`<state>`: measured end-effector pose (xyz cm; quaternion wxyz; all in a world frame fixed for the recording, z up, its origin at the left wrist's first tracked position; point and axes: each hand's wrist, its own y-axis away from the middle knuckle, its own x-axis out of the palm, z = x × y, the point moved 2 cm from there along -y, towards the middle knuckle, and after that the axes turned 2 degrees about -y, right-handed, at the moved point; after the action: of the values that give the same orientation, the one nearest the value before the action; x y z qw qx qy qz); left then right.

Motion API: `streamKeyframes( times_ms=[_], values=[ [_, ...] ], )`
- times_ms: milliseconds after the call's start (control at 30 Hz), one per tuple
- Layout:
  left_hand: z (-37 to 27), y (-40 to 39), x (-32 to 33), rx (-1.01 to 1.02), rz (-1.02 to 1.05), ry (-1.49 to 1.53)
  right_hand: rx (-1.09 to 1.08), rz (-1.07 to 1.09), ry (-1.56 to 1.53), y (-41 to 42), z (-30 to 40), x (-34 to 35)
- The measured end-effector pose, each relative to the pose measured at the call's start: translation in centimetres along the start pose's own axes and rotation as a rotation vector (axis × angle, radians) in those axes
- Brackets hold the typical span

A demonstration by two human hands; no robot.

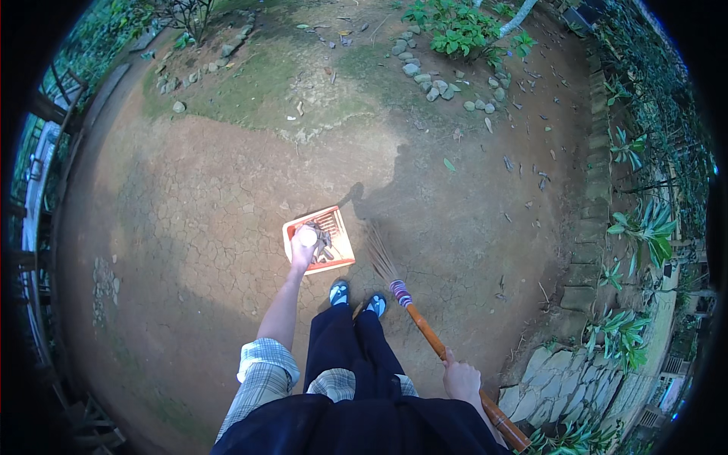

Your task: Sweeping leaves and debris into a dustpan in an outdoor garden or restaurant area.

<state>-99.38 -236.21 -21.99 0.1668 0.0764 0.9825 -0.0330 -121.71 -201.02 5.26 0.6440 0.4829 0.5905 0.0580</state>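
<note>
My left hand point(303, 245) is closed on the pale, round-ended handle point(308, 236) of a dustpan-like plastic scoop point(342, 245), cream with orange-red edges. Dry brown leaves point(325, 244) lie inside the scoop, partly hidden by my hand. On the other side, my right hand point(462, 377) grips the bamboo handle point(427, 329) of a stick broom. Striped purple and white binding point(401, 292) joins the handle to the thin bristles point(381, 250), which point away from me, just right of the scoop.
Cracked bare soil surrounds my sandalled feet point(356, 297). Stones point(422, 78) ring a leafy plant point(462, 34) ahead. Fallen leaves point(540, 176) are scattered to the right, beside a stone edging point(586, 250). Flat paving stones point(560, 381) lie at lower right, and a railing point(40, 170) runs along the left.
</note>
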Motion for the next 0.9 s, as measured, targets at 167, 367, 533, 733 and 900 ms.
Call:
streamKeyframes(
  times_ms=[167, 367, 533, 733, 900],
  values=[
    [1.0, -0.5, 0.5, -0.133, -0.028, 0.205, -0.022, 0.061, -0.079, 1.8, -0.2, -2.0],
    [-1.2, -1.3, -1.1, 0.01, -0.035, 0.075, 0.065, 0.001, -0.146, 5.8, -1.2, -4.6],
    [-8.5, 0.1, 5.1, -0.058, 0.165, 0.235, 0.283, -0.131, -0.315, 6.7, -5.1, -2.8],
    [-17.0, 4.4, 15.1, 0.168, 0.371, 0.253, 0.475, -0.212, -0.573, 5.1, -12.2, 2.8],
    [-19.8, 9.5, 25.4, 0.171, 0.463, 0.217, 0.673, -0.237, -0.81, 7.2, -19.4, 8.5]
  ],
)
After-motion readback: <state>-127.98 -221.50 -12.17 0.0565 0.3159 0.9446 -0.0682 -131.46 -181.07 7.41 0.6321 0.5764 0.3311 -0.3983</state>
